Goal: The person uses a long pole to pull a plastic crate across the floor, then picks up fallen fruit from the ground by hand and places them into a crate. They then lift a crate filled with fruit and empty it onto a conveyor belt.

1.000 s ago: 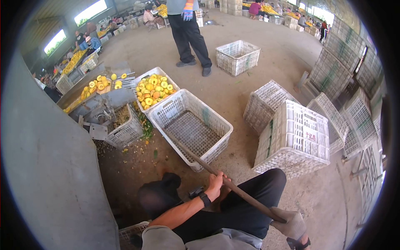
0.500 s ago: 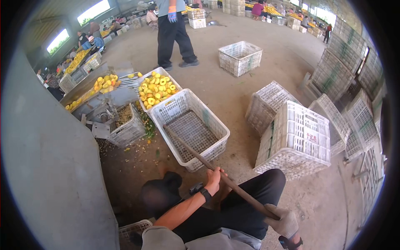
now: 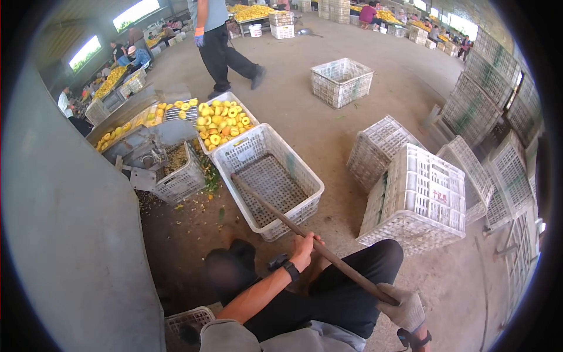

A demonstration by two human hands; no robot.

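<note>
A long wooden pole (image 3: 343,267) runs slantwise across my lap, its far end inside a white plastic crate (image 3: 316,199) that holds no fruit. My bare left hand (image 3: 305,249), with a black watch at the wrist, is closed round the middle of the pole. Nearer its close end, my right hand (image 3: 403,306) in a pale work glove grips the same pole. Just beyond that crate stands another crate (image 3: 249,110) heaped with halved yellow fruit (image 3: 221,120). More fruit halves lie on metal rods (image 3: 176,114) at the end of a chute.
A grey metal panel (image 3: 76,223) rises on my left. A crate of pits or scraps (image 3: 180,179) sits under the machine. Upturned crates (image 3: 413,196) stand to the right, with stacked crates behind. A person (image 3: 220,50) walks past beyond a lone crate (image 3: 342,85).
The walking person has stepped to the left. More fruit halves have come down onto the metal rods. Both my hands and the pole have hardly moved.
</note>
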